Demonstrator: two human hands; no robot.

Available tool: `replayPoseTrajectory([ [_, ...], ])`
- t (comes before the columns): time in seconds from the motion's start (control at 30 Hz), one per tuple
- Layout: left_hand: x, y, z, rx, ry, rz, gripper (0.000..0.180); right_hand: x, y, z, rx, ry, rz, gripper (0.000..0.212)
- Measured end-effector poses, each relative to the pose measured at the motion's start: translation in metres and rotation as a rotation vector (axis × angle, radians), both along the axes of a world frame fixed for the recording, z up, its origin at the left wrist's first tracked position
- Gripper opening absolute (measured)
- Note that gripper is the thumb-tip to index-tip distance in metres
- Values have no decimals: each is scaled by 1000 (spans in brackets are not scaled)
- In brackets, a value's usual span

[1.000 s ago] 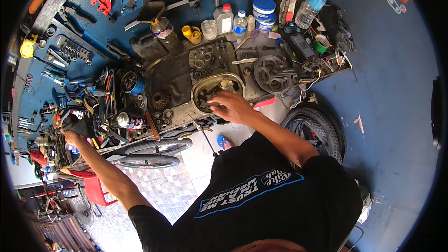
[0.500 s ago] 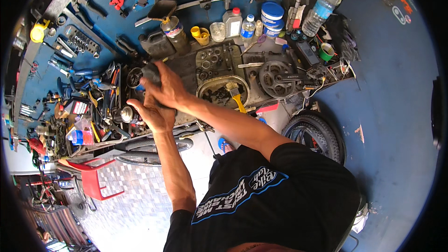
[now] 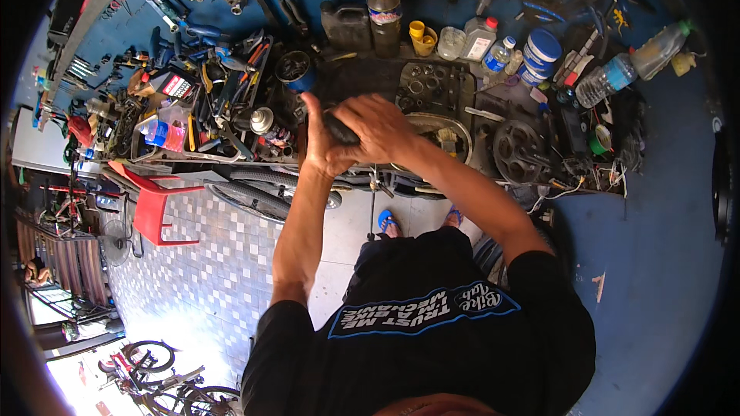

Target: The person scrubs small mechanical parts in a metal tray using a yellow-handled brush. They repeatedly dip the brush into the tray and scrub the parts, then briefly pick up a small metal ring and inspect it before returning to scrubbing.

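Note:
My right hand [image 3: 378, 127] is closed around a dark grey bundle [image 3: 341, 129] that looks like a rag. My left hand [image 3: 320, 150] meets it palm to palm, thumb stretched upward and the bundle pressed between the two. The left hand's other fingers are hidden behind the bundle and the right hand. Both hands are above the near edge of the workbench. Just beyond the left thumb stands a blue tin [image 3: 297, 71] with dark contents. A spray can [image 3: 263, 121] is to the left of the hands. My right wrist partly covers an oval metal tray [image 3: 460, 132].
Tools and bottles crowd the bench's left side. A crankset [image 3: 518, 150] lies at the right, with a white-and-blue tub [image 3: 539, 54] and a grey bottle [image 3: 479, 38] behind. Below are a bicycle tyre [image 3: 258, 194] and a red chair [image 3: 156, 212].
The view has swung, shifting the bench up and to the right. My hands, still together on the dark bundle, have come away from the blue tin toward my body.

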State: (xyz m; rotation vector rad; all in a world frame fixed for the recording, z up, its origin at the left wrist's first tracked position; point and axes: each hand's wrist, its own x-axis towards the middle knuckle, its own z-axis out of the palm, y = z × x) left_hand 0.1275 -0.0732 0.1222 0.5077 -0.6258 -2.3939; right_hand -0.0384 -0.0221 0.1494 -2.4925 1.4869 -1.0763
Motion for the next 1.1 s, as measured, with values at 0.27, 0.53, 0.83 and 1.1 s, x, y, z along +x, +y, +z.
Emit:
replayPoseTrajectory([
  [0.27,-23,23,8,16,144,6,145,23,-36,-20,-8,-753,-326,59],
  [0.53,-32,-19,-129,-229,-21,294,105,68,-21,-37,185,-759,-329,64],
  [0.83,0,2,-32,-1758,-1405,329,97,-18,-11,-26,432,-1930,-389,62],
  [1.1,9,3,-32,-2333,-1296,-350,33,5,-14,-26,160,9,-50,62],
])
